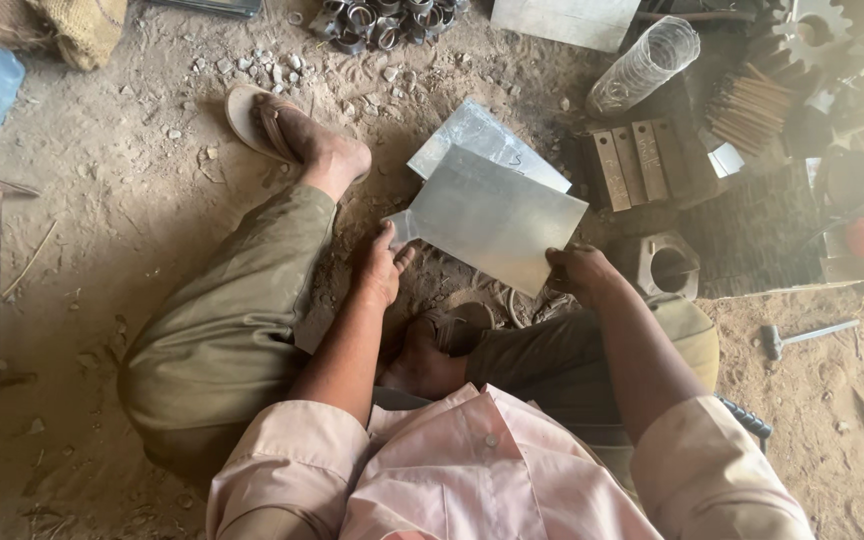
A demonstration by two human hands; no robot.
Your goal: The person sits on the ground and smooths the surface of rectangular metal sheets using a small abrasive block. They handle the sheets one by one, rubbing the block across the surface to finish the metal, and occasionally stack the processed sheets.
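Note:
I sit on a dirt floor with my legs folded. A flat grey metal sheet (pixel 497 215) is held tilted above the ground between my hands. My right hand (pixel 577 270) grips its lower right corner. My left hand (pixel 382 268) pinches its narrow left tab between thumb and fingers. A second shiny sheet (pixel 472 135) lies on the ground just behind it, partly covered by it.
Metal rings (pixel 377 22) are piled at the top. A wire-mesh roll (pixel 644 65), stacked steel bars (pixel 632 165), a hexagonal metal block (pixel 667 265) and gears (pixel 817 30) crowd the right. A hammer (pixel 802 337) lies at right. My sandalled foot (pixel 282 125) stretches forward.

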